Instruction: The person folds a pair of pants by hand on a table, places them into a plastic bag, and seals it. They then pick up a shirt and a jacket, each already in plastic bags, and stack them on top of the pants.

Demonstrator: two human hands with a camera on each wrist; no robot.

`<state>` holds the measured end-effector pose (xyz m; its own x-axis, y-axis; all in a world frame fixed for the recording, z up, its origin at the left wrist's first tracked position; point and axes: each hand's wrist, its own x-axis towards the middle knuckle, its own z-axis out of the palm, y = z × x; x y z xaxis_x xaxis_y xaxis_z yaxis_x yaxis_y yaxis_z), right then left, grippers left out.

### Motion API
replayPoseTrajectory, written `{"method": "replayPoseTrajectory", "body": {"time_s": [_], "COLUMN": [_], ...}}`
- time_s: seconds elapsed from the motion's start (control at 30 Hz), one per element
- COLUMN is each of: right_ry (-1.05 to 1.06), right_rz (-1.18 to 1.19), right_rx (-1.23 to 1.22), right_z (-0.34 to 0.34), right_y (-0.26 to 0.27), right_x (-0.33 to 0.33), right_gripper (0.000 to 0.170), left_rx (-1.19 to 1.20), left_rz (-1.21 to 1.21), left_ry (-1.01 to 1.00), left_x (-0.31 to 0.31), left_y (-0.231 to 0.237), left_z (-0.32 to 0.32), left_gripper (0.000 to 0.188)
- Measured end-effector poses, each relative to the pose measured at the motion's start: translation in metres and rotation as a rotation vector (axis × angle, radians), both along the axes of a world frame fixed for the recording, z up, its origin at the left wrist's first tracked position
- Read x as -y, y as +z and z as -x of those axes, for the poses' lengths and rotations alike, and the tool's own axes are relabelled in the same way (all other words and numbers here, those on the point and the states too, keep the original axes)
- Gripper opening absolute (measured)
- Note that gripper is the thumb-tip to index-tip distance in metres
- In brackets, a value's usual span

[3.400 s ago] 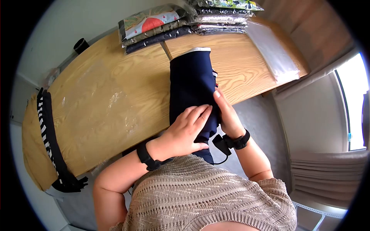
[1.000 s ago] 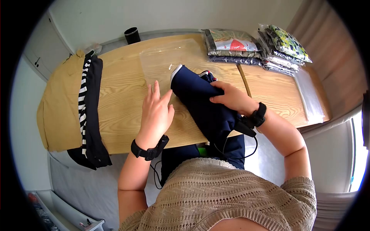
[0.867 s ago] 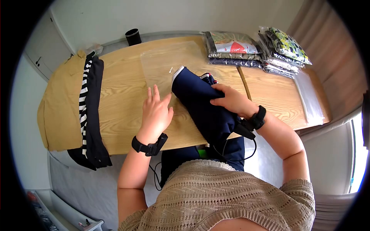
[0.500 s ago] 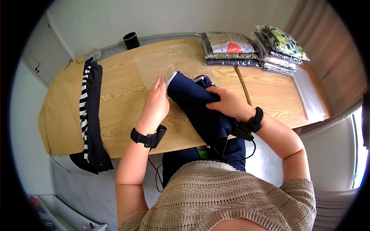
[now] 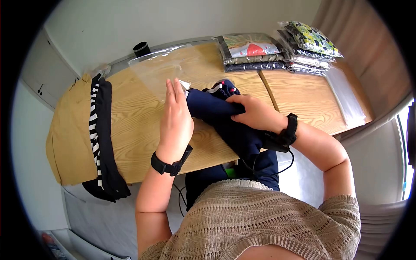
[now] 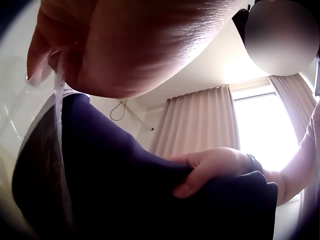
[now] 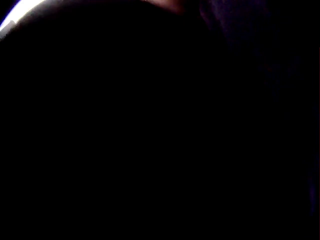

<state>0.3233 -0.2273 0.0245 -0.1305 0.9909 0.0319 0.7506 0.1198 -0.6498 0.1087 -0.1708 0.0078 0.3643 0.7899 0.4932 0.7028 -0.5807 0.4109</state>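
Observation:
A folded navy garment (image 5: 236,132) with a white-edged end lies slanting over the table's front edge. My right hand (image 5: 259,115) grips it from the right side, thumb on top and the other fingers hidden. At the garment's far end is my left hand (image 5: 175,123), its fingers pointing away from me. In the left wrist view its fingertips pinch the thin edge of a clear plastic bag (image 6: 59,92), which runs down across the garment's white-trimmed end. Beyond that hand, the bag (image 5: 151,67) spreads over the table. The right wrist view is almost wholly dark.
Stacks of bagged clothes (image 5: 253,54) stand at the back right, near a pile of flat clear bags (image 5: 346,95). Tan clothing (image 5: 71,134) and a black garment with striped trim (image 5: 106,134) hang over the table's left end. A black bin (image 5: 141,49) stands behind.
The garment, first pressed by both hands near my body, now lies farther left with its end at the bag. My left hand has moved to the bag's edge, which is now raised.

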Motion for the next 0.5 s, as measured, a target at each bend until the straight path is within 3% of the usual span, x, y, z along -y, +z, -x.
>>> {"method": "replayPoseTrajectory", "body": {"time_s": [0.27,0.5], "right_ry": [0.066,0.02], "right_rz": [0.081,0.073], "right_rx": [-0.032,-0.247], "right_z": [-0.005,-0.013], "right_y": [-0.006,0.004], "right_x": [-0.005,-0.009], "right_gripper": [0.046,0.047], "left_rx": [-0.149,-0.174], "left_rz": [-0.194,-0.14], "left_ry": [-0.098,-0.242], "left_x": [-0.002,0.024], "left_y": [-0.006,-0.01], "left_z": [-0.008,-0.008], "left_gripper": [0.068,0.073]}}
